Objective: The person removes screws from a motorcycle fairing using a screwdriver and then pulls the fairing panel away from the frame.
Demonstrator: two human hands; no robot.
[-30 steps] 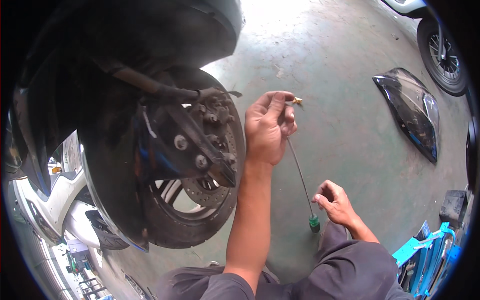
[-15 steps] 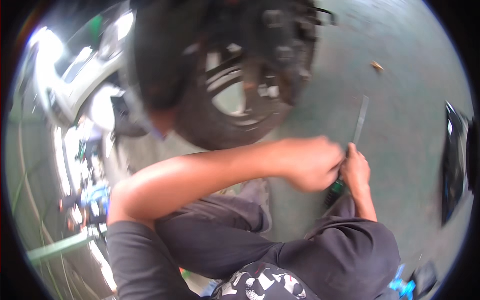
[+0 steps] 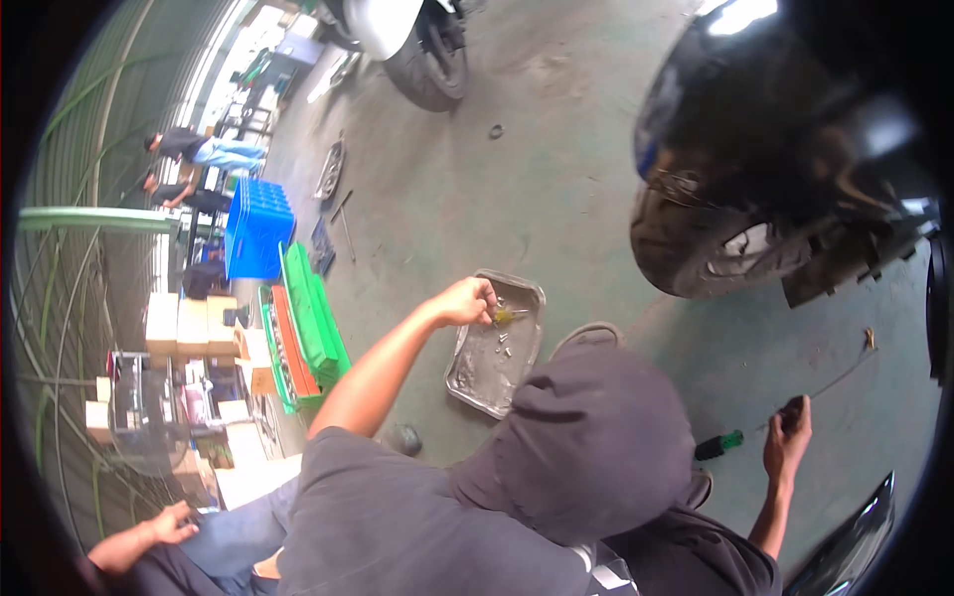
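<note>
My left hand (image 3: 467, 301) reaches over a grey metal tray (image 3: 456, 379) on the floor. Its fingers are closed beside a small tool with a yellow handle (image 3: 505, 317); whether they grip it is hidden. Several small screws or bolts (image 3: 504, 348) lie in the tray. Off to the right, my right hand (image 3: 788, 445) is closed low over the floor, around a dark part of a long, thin-shafted tool. A green and black handle (image 3: 720, 444) sticks out on one side of the hand, and a thin shaft (image 3: 843, 374) runs out on the other.
A black vehicle part with a wheel (image 3: 740, 248) stands at far right. A green toolbox (image 3: 310, 323) and blue crate (image 3: 260, 228) are at left. Another person's hand (image 3: 174, 523) rests at lower left. A glossy black panel (image 3: 845, 541) lies lower right.
My left hand has moved from beside my right hand to the tray on the left. The view has swung left, bringing the tray and toolbox into sight. My right hand stays by the tool.
</note>
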